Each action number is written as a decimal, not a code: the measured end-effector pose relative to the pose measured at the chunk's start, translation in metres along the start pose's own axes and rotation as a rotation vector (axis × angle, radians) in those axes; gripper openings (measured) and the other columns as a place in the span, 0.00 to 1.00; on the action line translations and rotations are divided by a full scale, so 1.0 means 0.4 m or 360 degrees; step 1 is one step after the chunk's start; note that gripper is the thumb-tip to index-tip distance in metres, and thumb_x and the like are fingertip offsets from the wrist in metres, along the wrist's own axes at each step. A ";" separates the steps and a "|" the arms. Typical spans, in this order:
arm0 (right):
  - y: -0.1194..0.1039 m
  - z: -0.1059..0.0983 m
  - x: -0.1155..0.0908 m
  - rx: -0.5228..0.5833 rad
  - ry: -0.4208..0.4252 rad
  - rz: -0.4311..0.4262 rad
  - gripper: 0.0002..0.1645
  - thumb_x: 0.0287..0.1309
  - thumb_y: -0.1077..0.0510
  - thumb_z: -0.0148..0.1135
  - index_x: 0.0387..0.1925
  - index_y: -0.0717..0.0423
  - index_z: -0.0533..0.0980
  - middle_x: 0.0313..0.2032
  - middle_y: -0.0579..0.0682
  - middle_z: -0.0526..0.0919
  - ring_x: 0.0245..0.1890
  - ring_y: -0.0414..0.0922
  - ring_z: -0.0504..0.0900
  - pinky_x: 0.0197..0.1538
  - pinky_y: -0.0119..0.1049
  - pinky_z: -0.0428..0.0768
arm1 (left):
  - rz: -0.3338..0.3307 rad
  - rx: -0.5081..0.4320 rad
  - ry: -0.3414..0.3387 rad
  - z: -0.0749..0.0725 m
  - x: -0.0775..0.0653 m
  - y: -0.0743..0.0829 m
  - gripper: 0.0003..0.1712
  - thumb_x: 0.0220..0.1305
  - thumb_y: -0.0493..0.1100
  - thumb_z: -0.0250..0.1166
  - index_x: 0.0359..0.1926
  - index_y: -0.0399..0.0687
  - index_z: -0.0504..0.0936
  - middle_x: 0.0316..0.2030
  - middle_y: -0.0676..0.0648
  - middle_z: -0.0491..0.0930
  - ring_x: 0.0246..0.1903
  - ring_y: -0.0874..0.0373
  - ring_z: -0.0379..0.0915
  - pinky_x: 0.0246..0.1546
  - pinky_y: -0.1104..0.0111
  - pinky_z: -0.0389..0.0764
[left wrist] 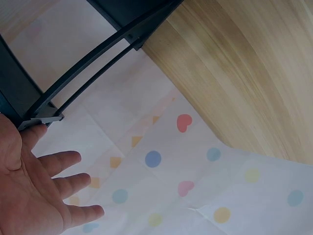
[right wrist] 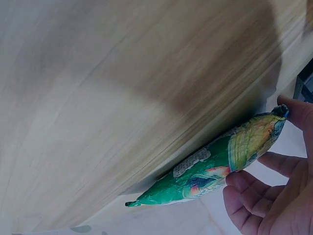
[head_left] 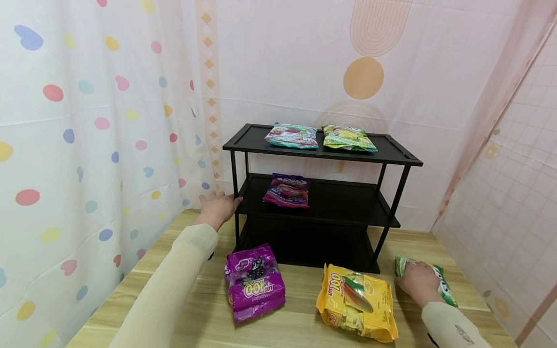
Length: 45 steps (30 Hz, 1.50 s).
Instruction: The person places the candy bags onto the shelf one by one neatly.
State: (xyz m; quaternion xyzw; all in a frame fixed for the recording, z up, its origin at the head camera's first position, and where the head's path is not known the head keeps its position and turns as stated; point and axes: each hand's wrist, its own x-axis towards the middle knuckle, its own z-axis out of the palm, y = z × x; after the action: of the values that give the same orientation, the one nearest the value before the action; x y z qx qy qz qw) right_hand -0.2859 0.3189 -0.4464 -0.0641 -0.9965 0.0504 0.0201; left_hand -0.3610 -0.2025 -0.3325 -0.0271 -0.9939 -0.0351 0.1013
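Observation:
In the head view my left hand (head_left: 219,209) is at the left side of the black three-tier shelf (head_left: 330,218), its thumb against the middle tier's edge. The left wrist view shows that hand (left wrist: 44,191) with fingers spread, one tip at the black frame's corner (left wrist: 46,121). My right hand (head_left: 419,281) grips a green candy bag (head_left: 445,289) at the table's right side. From the right wrist, the thumb is at one end of the green bag (right wrist: 195,176), with bent fingers along its side.
Two candy bags, one light blue (head_left: 292,136) and one yellow-green (head_left: 349,138), lie on the top tier. A purple-pink bag (head_left: 287,191) is on the middle tier. In front of the shelf, a purple bag (head_left: 256,285) and a yellow bag (head_left: 358,304) lie on the wooden table (head_left: 300,309).

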 end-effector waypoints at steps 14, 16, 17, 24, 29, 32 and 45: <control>0.030 0.007 -0.003 -0.0028 0.0048 -0.0150 0.36 0.53 0.49 0.69 0.52 0.75 0.74 0.53 0.79 0.70 0.51 0.75 0.72 0.46 0.69 0.74 | -0.0009 0.0006 -0.0008 -0.003 0.001 0.001 0.32 0.80 0.56 0.39 0.66 0.39 0.73 0.59 0.31 0.73 0.63 0.29 0.60 0.60 0.27 0.50; 0.035 0.006 -0.004 -0.0044 0.0042 -0.0173 0.36 0.54 0.49 0.70 0.54 0.73 0.74 0.54 0.79 0.70 0.51 0.75 0.72 0.47 0.70 0.72 | -0.0009 0.0005 -0.0008 -0.002 0.002 0.001 0.32 0.80 0.56 0.39 0.66 0.39 0.73 0.59 0.31 0.73 0.63 0.29 0.60 0.60 0.27 0.50; 0.039 0.007 -0.003 -0.0056 0.0034 -0.0189 0.36 0.54 0.49 0.70 0.55 0.73 0.74 0.54 0.79 0.70 0.51 0.75 0.72 0.48 0.71 0.71 | -0.0010 0.0002 -0.0009 -0.002 0.001 0.002 0.32 0.80 0.57 0.39 0.66 0.39 0.73 0.59 0.31 0.73 0.63 0.29 0.60 0.60 0.27 0.50; 0.060 0.003 -0.009 -0.0066 0.0073 -0.0324 0.35 0.51 0.54 0.72 0.58 0.69 0.74 0.50 0.77 0.72 0.49 0.75 0.73 0.48 0.74 0.68 | -0.0005 0.0002 0.0014 -0.006 -0.006 0.005 0.31 0.80 0.56 0.40 0.65 0.39 0.74 0.58 0.31 0.73 0.63 0.29 0.61 0.60 0.28 0.51; 0.073 0.003 -0.007 -0.0072 0.0063 -0.0383 0.34 0.51 0.57 0.72 0.58 0.68 0.74 0.51 0.74 0.73 0.51 0.74 0.73 0.48 0.74 0.68 | -0.0003 0.0009 0.0028 -0.009 -0.009 0.005 0.31 0.80 0.56 0.40 0.65 0.39 0.75 0.57 0.31 0.74 0.62 0.29 0.62 0.59 0.28 0.52; 0.081 0.007 -0.005 -0.0083 0.0058 -0.0418 0.33 0.52 0.59 0.71 0.59 0.67 0.74 0.50 0.73 0.73 0.50 0.74 0.73 0.47 0.73 0.69 | -0.0004 0.0006 0.0031 -0.009 -0.009 0.006 0.31 0.80 0.56 0.40 0.65 0.39 0.75 0.57 0.31 0.74 0.62 0.29 0.62 0.60 0.28 0.52; 0.111 0.020 -0.013 -0.0071 0.0197 -0.0517 0.31 0.45 0.74 0.64 0.56 0.67 0.74 0.54 0.75 0.73 0.48 0.74 0.75 0.49 0.76 0.65 | -0.0001 0.0012 0.0042 -0.008 -0.009 0.005 0.31 0.80 0.56 0.41 0.64 0.39 0.75 0.57 0.31 0.74 0.62 0.29 0.62 0.59 0.27 0.52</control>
State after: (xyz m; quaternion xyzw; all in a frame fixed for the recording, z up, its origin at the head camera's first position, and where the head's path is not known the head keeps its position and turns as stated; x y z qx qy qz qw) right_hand -0.2757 0.3613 -0.4591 0.0943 -0.9914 0.0205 0.0880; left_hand -0.3568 -0.2010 -0.3300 -0.0259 -0.9926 -0.0317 0.1145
